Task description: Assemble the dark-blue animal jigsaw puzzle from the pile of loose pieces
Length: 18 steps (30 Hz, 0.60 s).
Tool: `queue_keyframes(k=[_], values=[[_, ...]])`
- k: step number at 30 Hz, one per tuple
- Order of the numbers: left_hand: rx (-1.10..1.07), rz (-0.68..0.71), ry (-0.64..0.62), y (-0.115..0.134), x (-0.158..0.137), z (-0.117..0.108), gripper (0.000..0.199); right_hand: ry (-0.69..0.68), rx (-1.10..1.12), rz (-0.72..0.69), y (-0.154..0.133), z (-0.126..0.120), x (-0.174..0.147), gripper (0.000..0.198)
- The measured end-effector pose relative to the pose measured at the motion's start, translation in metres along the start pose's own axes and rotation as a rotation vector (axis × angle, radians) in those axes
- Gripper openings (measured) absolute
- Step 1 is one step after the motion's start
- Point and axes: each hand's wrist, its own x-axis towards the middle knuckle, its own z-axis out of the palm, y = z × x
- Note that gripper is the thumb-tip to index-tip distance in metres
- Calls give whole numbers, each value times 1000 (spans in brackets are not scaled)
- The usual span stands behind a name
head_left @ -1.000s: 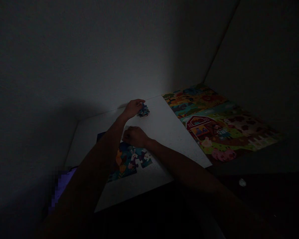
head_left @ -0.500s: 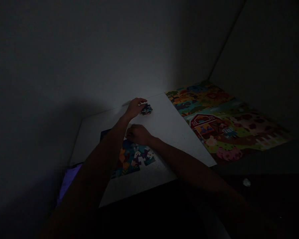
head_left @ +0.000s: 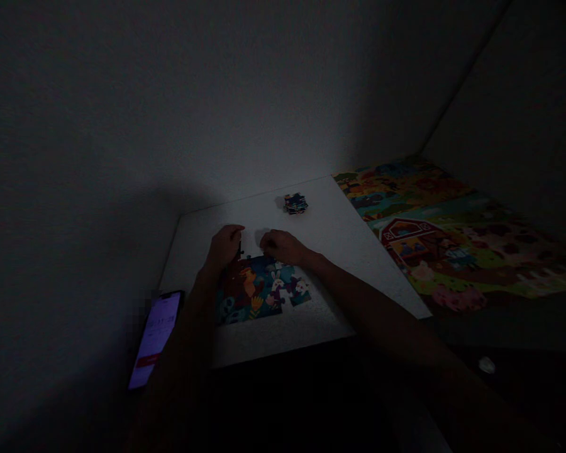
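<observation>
A partly joined jigsaw puzzle with a rabbit and other animals lies on the white tabletop, with a gap in its lower right. My left hand is at its upper left edge, fingers bent together over the dark border; whatever they hold is hidden. Just across from it, my right hand rests at the puzzle's upper edge. Its fingers are curled into a pinch, and I cannot make out what is in them. Farther back sits a small stack of puzzle pieces, apart from both hands.
A lit phone is by the table's left edge, beside my left forearm. Colourful farm and animal pictures cover the right side. The wall rises right behind the white tabletop. The light is very dim.
My left hand has come back from the stack of pieces to the puzzle's upper left edge. My right hand stays by the upper edge. The view has shifted, showing more of the phone.
</observation>
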Motion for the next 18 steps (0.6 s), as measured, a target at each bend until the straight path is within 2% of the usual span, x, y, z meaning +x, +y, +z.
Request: queue_keyframes(k=[4, 8, 13, 18], values=[[27, 22, 9, -8, -19, -2, 38, -11, 109, 22, 5, -4, -3, 19], [51, 34, 21, -6, -20, 0, 38, -48, 148, 10, 9, -14, -7, 20], [86, -12, 45, -2, -24, 4, 33, -63, 199, 66, 12, -21, -9, 20], [158, -30, 36, -1, -26, 5, 34, -99, 146, 85, 13, -25, -11, 18]])
